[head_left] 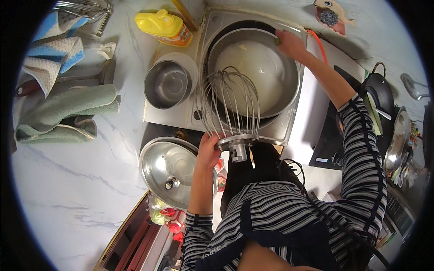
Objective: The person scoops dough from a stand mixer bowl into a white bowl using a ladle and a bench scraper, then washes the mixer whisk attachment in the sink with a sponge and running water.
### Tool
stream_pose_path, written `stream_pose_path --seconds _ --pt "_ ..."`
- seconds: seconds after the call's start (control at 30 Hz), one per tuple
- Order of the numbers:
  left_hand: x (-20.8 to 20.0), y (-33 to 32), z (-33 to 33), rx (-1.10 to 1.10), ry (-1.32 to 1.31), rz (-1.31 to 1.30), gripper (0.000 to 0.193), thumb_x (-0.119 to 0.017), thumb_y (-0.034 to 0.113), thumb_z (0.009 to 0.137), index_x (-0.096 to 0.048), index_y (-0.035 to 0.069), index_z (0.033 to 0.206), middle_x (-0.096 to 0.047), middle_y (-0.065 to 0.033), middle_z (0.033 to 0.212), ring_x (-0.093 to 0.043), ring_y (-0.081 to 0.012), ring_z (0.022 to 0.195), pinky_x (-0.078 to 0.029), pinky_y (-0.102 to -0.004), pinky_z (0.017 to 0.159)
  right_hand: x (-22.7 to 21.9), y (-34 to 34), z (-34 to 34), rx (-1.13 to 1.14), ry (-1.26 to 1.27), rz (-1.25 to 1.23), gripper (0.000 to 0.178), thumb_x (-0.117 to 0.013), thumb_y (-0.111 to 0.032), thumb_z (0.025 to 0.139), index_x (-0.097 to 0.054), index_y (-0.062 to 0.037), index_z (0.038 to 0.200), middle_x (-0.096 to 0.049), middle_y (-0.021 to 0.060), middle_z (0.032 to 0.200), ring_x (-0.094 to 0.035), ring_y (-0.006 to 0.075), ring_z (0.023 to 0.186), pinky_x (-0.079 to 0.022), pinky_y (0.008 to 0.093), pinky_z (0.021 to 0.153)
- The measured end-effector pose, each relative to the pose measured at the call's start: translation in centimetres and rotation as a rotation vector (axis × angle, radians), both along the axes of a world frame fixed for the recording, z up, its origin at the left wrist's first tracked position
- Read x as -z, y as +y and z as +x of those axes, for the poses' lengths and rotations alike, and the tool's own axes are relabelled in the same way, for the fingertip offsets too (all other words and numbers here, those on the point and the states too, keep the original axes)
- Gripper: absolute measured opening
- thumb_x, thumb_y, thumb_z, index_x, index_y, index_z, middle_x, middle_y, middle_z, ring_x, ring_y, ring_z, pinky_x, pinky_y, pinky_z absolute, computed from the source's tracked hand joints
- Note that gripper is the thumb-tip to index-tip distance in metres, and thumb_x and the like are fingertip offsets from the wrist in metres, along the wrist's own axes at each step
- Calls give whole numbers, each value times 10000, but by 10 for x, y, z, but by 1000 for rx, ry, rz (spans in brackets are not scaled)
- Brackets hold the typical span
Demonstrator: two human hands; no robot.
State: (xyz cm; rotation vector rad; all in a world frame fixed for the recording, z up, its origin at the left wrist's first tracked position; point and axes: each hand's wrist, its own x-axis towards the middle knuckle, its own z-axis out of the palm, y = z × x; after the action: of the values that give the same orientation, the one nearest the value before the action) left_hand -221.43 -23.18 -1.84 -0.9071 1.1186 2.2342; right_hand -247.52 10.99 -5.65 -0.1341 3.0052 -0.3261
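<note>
**Holding a whisk over the big bowl in the sink**

Looking down, I see my left hand (208, 153) with its grip wrapped around the metal collar of a large wire whisk (230, 106). The whisk hangs tilted over the near rim of the big steel bowl (289, 97), its wires pointing away from me. That bowl sits in the sink (217, 20) and has a pale, foamy look inside.

My right hand (289, 45) reaches to the far rim of the bowl, fingers curled on something small and green; I cannot tell how tightly the grip is pressed.

Just left of the sink stands a small steel pot (167, 84), and beyond it lies a yellow bottle (165, 27) on its side. A round steel lid (169, 169) rests near my left wrist. On the marble desk (77, 180) further left lie a green towel (68, 113) and a blue-and-white cloth (54, 56).
</note>
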Motion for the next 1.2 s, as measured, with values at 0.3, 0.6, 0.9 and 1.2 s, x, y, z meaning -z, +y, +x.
stream_pose_path --seconds 0.3,0.6,0.9,1.2 --pt "-2 -7 14 7 21 126 129 -522 152 865 -565 40 913 -621 -108 885 -609 -262 834 -505 -451 760 -57 -27 50 -99 150 -20 258 -581 -77 748 -547 -65 1004 -562 151 1044 -570 404 929 -476 477 752" --pt "18 -17 31 50 -30 123 118 -509 157 890 -567 59 921 -614 -101 873 -609 -278 827 -502 -513 738 -88 -53 93 -215 450 -179 257 -589 10 694 -563 -57 940 -528 126 1073 -522 331 1029 -481 422 815" --pt "-1 -6 25 61 -32 193 149 -508 185 890 -572 62 944 -618 -107 866 -600 -279 872 -479 -520 773 -143 -35 102 -392 751 -208 239 -606 122 635 -529 23 839 -569 149 1116 -550 342 1082 -460 358 902" --pt "-8 3 16 126 55 237 185 -476 148 886 -580 10 953 -629 -113 901 -613 -237 849 -498 -425 786 -159 -41 99 -437 813 -174 284 -570 157 598 -510 25 842 -573 149 1094 -577 329 1049 -479 345 867"
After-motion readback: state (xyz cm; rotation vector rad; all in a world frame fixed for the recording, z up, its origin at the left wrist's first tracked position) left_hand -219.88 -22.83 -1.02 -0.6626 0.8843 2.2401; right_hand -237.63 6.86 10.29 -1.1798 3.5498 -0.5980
